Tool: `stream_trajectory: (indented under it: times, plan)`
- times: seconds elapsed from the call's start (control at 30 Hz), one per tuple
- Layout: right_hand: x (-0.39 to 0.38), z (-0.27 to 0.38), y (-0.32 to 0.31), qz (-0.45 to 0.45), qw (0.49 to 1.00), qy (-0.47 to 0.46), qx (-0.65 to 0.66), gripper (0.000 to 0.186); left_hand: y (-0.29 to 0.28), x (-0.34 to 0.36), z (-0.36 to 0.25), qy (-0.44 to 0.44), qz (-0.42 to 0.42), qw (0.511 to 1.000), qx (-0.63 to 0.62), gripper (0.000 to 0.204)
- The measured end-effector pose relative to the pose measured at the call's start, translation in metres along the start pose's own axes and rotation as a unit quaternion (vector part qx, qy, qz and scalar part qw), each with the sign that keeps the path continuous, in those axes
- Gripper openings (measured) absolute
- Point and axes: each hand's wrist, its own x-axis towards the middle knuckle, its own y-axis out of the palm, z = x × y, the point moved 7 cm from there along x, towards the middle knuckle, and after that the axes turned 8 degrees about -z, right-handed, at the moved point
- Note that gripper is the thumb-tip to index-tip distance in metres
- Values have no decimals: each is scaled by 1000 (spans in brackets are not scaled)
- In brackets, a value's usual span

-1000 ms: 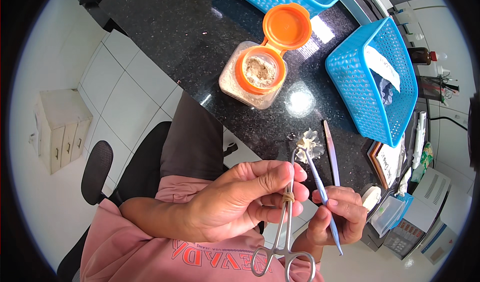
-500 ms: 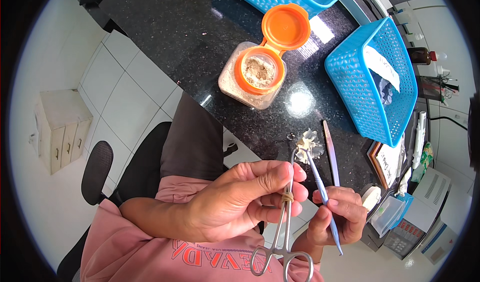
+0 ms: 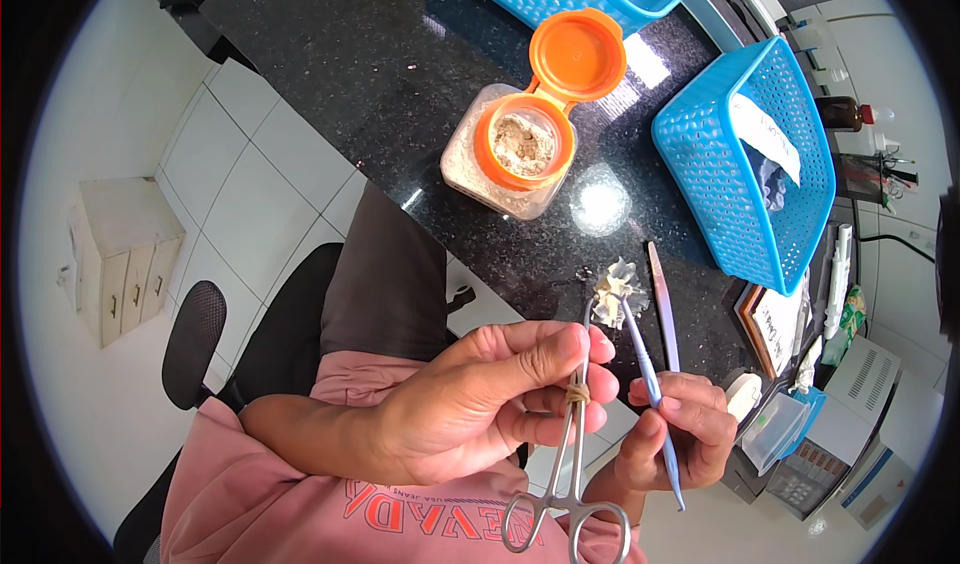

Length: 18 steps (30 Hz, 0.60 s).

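My left hand [image 3: 490, 404] grips a pair of steel forceps [image 3: 572, 444] by the shaft, ring handles hanging down. The forceps' tips pinch a small pale, crumpled lump [image 3: 612, 289] held over the edge of the black counter [image 3: 340, 54]. My right hand [image 3: 670, 429] holds a thin blue-handled tool [image 3: 650, 384] like a pen, its tip touching the lump. Beyond it stands an open jar [image 3: 505, 164] of beige powder with its orange flip lid [image 3: 578, 56] folded back.
A slim metal tool [image 3: 662, 304] lies on the counter beside the lump. Two blue mesh baskets [image 3: 745, 164] stand to the right and at the far edge. Small boxes and bottles crowd the right side. A black chair and white tiled floor lie below left.
Both hands hold almost still. The blue tool's tip shifts very slightly against the lump; nothing is picked up or let go.
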Motion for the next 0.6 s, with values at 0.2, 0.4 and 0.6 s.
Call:
stream_trajectory:
  times: [0.2,0.4,0.6]
  plan:
    - [-5,-6,-10,-56,998,22,14,17,0,0,0,10,-50,999,18,21]
    - [-3,-9,-4,-11,998,58,-31,17,-4,0,-2,36,-58,994,80,25]
    - [-4,-10,-3,-13,998,59,-24,16,-7,2,-1,56,-54,990,117,25]
